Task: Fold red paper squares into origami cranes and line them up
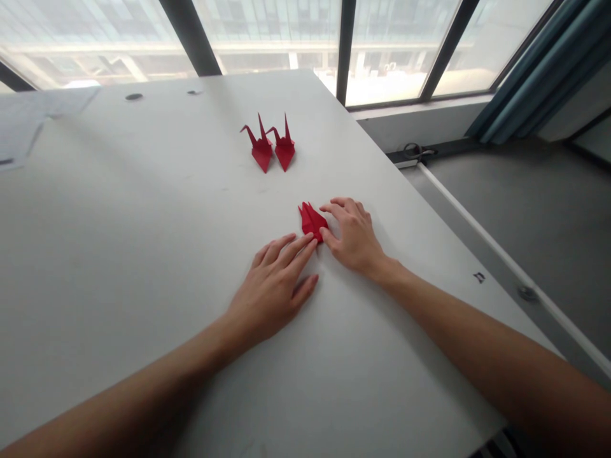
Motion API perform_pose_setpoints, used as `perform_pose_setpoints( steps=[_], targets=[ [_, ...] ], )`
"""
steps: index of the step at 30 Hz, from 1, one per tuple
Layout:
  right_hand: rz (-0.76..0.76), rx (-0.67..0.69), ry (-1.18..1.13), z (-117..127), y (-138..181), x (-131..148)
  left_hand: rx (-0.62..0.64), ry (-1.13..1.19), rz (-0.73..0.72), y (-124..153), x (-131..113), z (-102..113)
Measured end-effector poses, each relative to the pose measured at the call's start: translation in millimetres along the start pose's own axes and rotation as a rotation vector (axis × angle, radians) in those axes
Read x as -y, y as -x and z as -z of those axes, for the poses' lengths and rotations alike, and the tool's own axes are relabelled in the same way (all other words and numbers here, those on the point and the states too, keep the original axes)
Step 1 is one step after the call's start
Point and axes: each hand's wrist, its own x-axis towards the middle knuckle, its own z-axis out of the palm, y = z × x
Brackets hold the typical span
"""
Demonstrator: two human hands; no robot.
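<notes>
A partly folded red origami paper (pixel 312 220) lies flat on the white table, two narrow points facing away from me. My left hand (pixel 274 280) rests palm down with its fingers stretched out, the fingertips on the paper's near edge. On the right side of the paper, my right hand (pixel 352 234) has its thumb touching the paper and its fingers curved, spread apart from the thumb. Farther back stand two finished red paper cranes side by side, a left crane (pixel 262 152) and a right crane (pixel 285 151).
The white table (pixel 143 254) runs back to the windows (pixel 272 32). Papers (pixel 19 127) lie at the far left. A small dark mark (pixel 478 277) is near the table's right edge, beyond which are a white rail (pixel 477 229), grey floor and a blue curtain (pixel 539 76).
</notes>
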Motion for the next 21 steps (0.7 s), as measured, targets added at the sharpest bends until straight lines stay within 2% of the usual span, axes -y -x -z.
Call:
perform_pose_setpoints(
  steps=[10, 21],
  targets=[
    [0.003, 0.023, 0.005, 1.0, -0.2, 0.8, -0.011, 0.011, 0.002, 0.5, -0.8, 0.7],
    [-0.045, -0.018, -0.014, -3.0, -1.6, -1.0, -0.022, 0.018, 0.006, 0.3, -2.1, 1.2]
  ],
)
